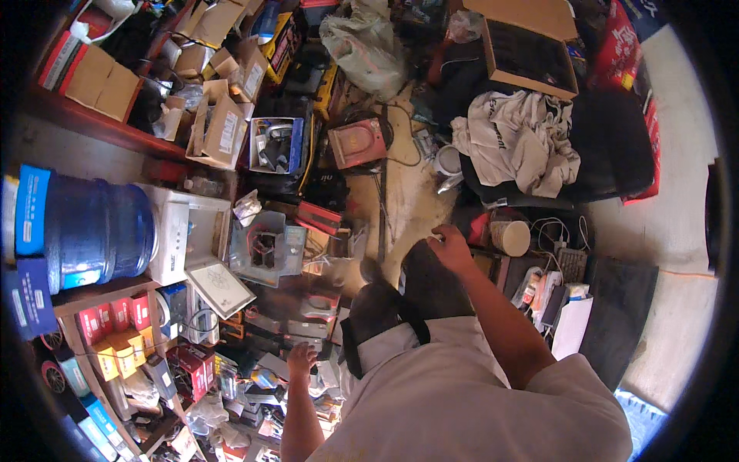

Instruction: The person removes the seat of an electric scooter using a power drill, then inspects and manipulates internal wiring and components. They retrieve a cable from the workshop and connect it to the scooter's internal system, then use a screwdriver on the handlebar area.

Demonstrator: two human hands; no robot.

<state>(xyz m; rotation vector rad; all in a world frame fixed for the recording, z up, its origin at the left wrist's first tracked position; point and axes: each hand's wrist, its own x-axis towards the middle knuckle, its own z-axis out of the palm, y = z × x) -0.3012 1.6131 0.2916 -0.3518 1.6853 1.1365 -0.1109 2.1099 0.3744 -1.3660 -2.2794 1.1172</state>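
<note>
My right hand [450, 248] rests on my raised knee in dark trousers [431, 281], fingers loosely apart and nothing in it. My left hand [300, 359] reaches down into a heap of small boxes and electronic parts [254, 385] below my left side. Its fingers point into the heap, and I cannot make out whether they grip anything. A clear plastic box [265, 250] with dark parts inside sits just ahead of my left hand, beside a white tile-like panel [219, 285].
A blue water jug [100, 231] lies at left by a white casing [185, 231]. Cardboard boxes [223, 127] crowd the upper left. A red device [358, 142], a white cloth [523, 142] and an open carton [531, 50] lie ahead. Cables and chargers [554, 285] sit at right.
</note>
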